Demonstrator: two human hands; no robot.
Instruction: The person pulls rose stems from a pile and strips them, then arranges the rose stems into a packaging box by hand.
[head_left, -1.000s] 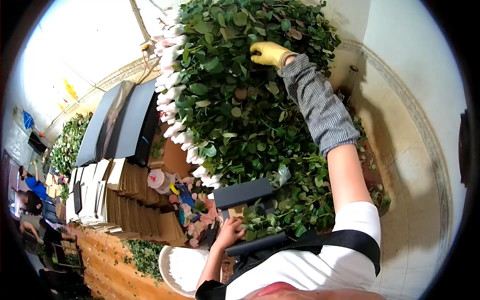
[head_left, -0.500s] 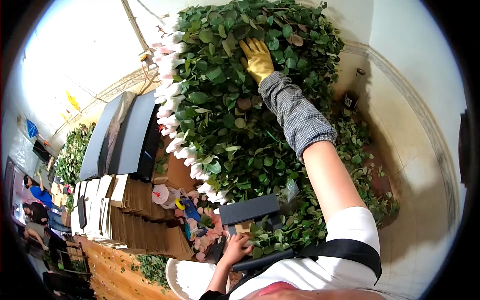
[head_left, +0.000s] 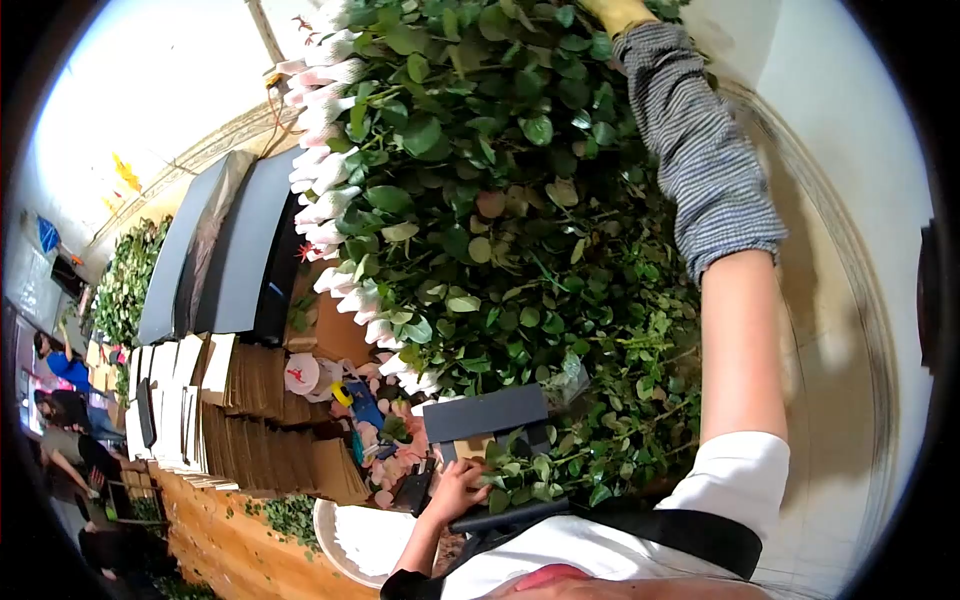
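Pale wall (head_left: 850, 120) fills the right; leafy stems (head_left: 480, 250) crowd the centre. Gloved right hand (head_left: 618, 14), cut off at top, and left hand (head_left: 460, 488), lower centre, fingers bent: I cannot tell either's grip. Light handling should spare leaves.

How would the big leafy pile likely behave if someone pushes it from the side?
The leafy pile would probably yield softly, since its many thin leaves overlap loosely. Neighbouring leaves may drag along together, because they look interlaced. It seems unlikely to roll, being broad.

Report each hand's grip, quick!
Left hand: by the leafy stems, grip cannot be told.
Right hand: gloved, fingers out of frame; grip cannot be told.
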